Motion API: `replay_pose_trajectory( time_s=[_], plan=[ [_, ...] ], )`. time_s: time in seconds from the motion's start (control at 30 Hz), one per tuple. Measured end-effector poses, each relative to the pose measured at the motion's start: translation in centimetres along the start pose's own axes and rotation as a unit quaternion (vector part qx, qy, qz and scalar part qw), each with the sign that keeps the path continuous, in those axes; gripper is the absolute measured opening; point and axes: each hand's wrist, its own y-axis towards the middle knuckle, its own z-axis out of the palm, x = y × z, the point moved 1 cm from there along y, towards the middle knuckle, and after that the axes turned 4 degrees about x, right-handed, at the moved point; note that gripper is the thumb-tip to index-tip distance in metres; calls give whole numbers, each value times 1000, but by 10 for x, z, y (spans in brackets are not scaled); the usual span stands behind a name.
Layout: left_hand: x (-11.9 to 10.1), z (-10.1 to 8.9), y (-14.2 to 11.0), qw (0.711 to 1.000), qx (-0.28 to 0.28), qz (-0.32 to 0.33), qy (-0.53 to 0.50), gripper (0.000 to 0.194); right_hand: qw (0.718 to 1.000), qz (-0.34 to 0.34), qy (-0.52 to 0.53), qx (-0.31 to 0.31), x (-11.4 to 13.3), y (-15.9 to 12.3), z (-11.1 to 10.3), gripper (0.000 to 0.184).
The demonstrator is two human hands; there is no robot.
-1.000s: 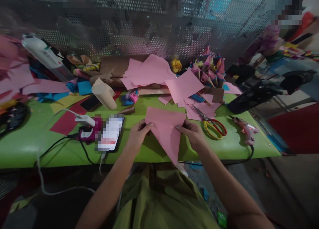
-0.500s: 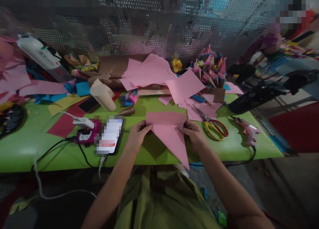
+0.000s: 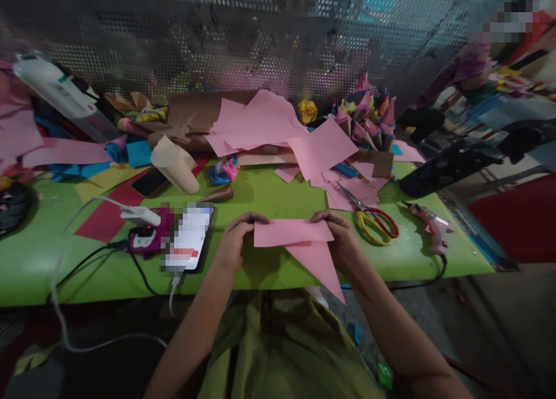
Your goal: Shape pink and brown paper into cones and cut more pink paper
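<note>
A pink sheet of paper (image 3: 286, 234) is stretched between my two hands above the near edge of the green table. Its upper strip is folded down toward me over a triangular part that points down to the right. My left hand (image 3: 241, 237) pinches the strip's upper left end, and my right hand (image 3: 337, 234) grips the upper right end. The thumbs are partly hidden behind or under the paper. Right of my right hand lie scissors (image 3: 377, 224) with red and yellow handles. A phone (image 3: 189, 237) on a white cable lies left of my left hand.
A pink glue gun (image 3: 434, 231) rests at the right, near a black bottle-like object (image 3: 447, 170). Stacked pink sheets (image 3: 260, 124) and paper cones (image 3: 362, 118) line the back. At the left are a purple power socket (image 3: 150, 237) with cables and a beige paper roll (image 3: 176, 164).
The paper's top strip has gone from standing flat to being folded down toward me. My fingers have shifted to its top edge, and the triangular tip has moved slightly right.
</note>
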Motion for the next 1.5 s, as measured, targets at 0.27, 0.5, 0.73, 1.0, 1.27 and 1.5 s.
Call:
replay_pose_trajectory(
  time_s=[0.27,0.5,0.73,1.0,1.27,1.5],
  plan=[
    [0,5,0,994,27,83,58,25,999,12,-18,40,3,1,-15,14],
    [6,3,2,982,-30,140,119,20,999,-26,-47,6,-11,8,-15,24],
    [3,2,-11,988,7,87,125,33,993,-87,-77,-32,-3,4,-4,22],
    [1,7,-18,965,253,-33,65,57,966,-170,-92,172,32,7,2,55],
    [11,48,-18,977,189,-98,18,41,947,-132,-129,264,39,21,35,54],
    [14,52,-20,997,2,-49,-65,38,995,-22,-30,96,19,4,22,46]
  ],
)
